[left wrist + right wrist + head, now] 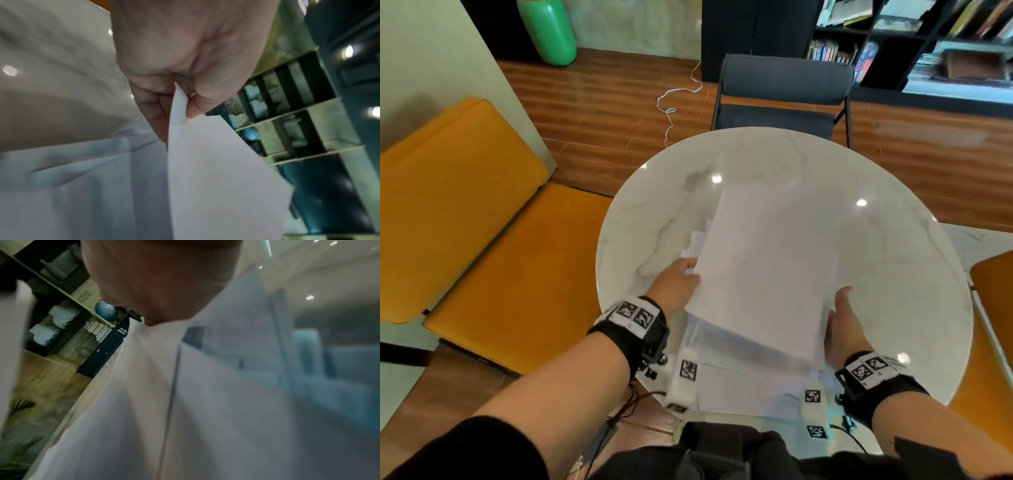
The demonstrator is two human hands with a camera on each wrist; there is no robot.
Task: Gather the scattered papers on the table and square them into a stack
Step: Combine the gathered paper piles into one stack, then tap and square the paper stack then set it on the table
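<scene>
So the left hand (pixel 677 282) is pinching a white sheet (pixel 760 274) by its left edge, and the left wrist view shows it clearly: thumb on one side, curled fingers (pixel 156 116) on the other, paper sandwiched between. That sheet is lifted and tilted over the round marble surface (pixel 893 257), covering most of the middle of it.

The right hand (pixel 844 325) sits at the sheet's near right corner with the thumb sticking up alongside the paper edge. The fingers are tucked under the sheet (so I honestly can't tell whether they're gripping it or just propping it up), and the right wrist view is mostly blur and white paper, no help there.

Under the raised sheet there's a messy pile of papers (pixel 743 387) lying flat at the near edge of the surface, corners poking out on the left side too, not squared up yet.

Around it: a dark chair (pixel 784 92) on the far side, a yellow bench (pixel 482 222) to the left.
</scene>
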